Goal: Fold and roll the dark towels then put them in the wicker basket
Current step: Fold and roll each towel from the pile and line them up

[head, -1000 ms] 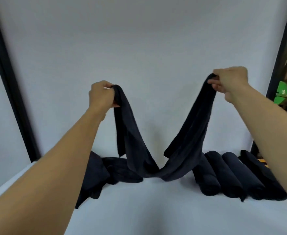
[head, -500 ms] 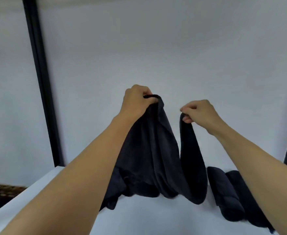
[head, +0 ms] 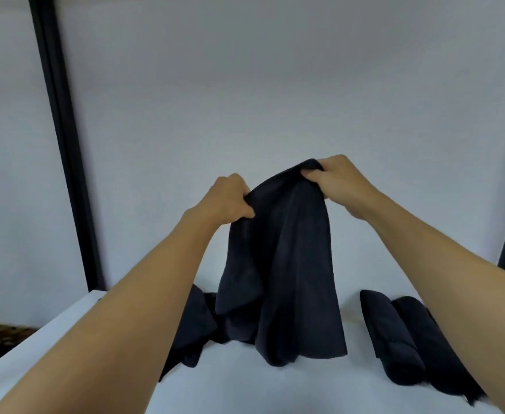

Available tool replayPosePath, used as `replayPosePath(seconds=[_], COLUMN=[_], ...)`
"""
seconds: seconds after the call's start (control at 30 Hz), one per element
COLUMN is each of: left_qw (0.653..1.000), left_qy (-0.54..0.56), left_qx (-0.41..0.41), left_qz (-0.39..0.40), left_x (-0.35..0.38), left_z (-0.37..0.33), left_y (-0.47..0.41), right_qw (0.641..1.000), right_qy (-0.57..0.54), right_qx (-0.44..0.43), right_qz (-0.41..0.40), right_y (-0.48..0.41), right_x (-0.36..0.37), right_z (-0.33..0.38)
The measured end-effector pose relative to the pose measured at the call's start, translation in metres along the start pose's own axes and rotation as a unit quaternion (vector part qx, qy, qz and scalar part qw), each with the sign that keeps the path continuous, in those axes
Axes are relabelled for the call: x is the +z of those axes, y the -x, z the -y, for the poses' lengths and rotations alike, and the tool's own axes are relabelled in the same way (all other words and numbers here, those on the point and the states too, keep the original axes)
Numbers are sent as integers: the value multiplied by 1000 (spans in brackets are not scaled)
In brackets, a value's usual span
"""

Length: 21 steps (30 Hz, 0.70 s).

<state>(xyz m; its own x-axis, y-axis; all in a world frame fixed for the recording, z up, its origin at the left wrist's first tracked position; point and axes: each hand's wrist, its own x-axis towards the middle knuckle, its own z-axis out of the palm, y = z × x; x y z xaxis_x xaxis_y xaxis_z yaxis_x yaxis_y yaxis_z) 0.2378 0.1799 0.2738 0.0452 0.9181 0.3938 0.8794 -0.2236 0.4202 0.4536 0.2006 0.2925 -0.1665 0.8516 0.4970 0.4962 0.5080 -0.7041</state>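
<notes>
Closer together than a second ago, the left hand (head: pixel 230 198) and right hand (head: pixel 338 177) are each pinching a top corner of the dark towel (head: pixel 290 264), which is hanging doubled over the table (head: pixel 245 383). To my eye, they should be squaring its edges flush before laying it flat, clear of the rolled towels (head: pixel 394 333).

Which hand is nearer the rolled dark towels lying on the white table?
Right. The right hand grips the hanging dark towel above and left of the rolled dark towels; the left hand grips it farther left.
</notes>
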Motion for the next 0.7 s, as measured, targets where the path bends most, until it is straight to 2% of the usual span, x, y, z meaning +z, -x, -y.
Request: replayPosePath(seconds=[0.1,0.17,0.27,0.37,0.47,0.53,0.7], left_qw=[997,994,990,963,933,921,927], left_qy=[-52,-46,40,195,298,323,259], left_qx=[-61,-94,-132,-156,-134,-104,-40], left_qz=[7,0,-42,-99,-151,-193,-269], left_x=[5,1,-8,-11,-10,-13,-33], left_z=[28,43,56,59,49,39,18], left_y=[-1,-1,-6,-18,-37,-56,-84], right_qw=[995,991,986,981,981,983,980], right_qy=[-72,-92,-90,-97,-73,-46,12], right_qx=[42,64,98,128,142,137,106], right_qz=[-48,-73,-95,-108,-114,-118,-170], right_y=[-6,-10,-15,-25,-41,-53,-64], right_x=[-16,-29,-47,-58,-68,-77,-106], right_z=[-6,-12,-25,-37,-49,-55,-47])
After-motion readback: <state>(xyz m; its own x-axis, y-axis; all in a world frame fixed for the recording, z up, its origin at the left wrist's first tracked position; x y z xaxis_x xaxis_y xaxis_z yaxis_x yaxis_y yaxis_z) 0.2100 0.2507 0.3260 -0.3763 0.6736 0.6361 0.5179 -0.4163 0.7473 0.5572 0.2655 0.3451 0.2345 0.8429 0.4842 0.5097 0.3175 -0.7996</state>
